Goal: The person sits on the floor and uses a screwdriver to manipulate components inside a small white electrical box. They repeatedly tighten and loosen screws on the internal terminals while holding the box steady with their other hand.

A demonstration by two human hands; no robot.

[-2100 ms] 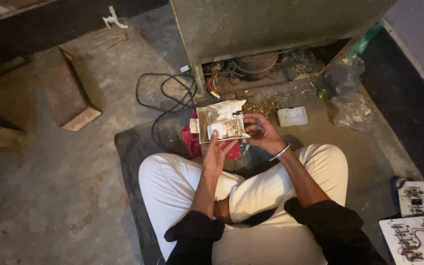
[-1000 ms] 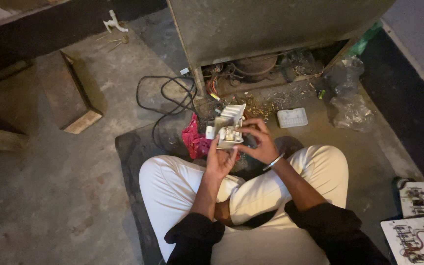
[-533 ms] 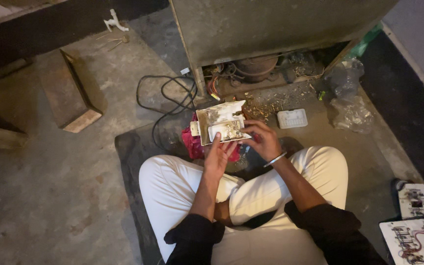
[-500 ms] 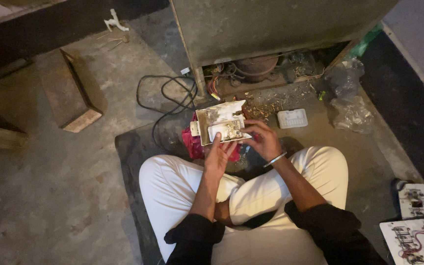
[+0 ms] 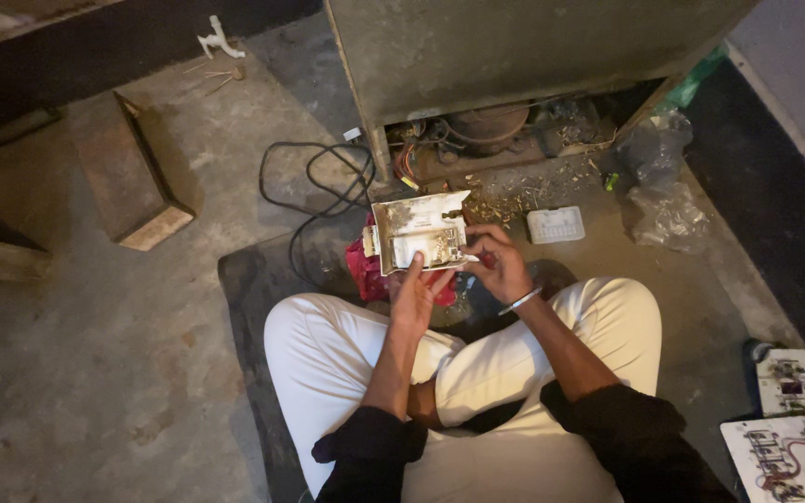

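A big grey metal cabinet (image 5: 514,56) fills the top of the view, its open base showing a dusty motor-like part and tangled wires (image 5: 486,130). Below it a person sits cross-legged in white trousers (image 5: 347,345) on a dark floor mat (image 5: 244,279). To the left lies a wooden box (image 5: 132,182) on the concrete; a black cable (image 5: 319,177) loops between it and the cabinet. At the right edge rest two white circuit boards (image 5: 789,456), and crumpled clear plastic bags (image 5: 663,200) sit near the cabinet's corner.

A pale rectangular panel (image 5: 418,233) with small fittings is held up over the lap, just in front of the cabinet opening. The left hand (image 5: 414,293) props it from below, fingers stretched flat against its back. The right hand (image 5: 500,265) pinches its right edge, fingers curled round it. A red cloth (image 5: 365,270) shows partly hidden behind the panel, and a small white ribbed block (image 5: 554,224) lies just right of it on the floor
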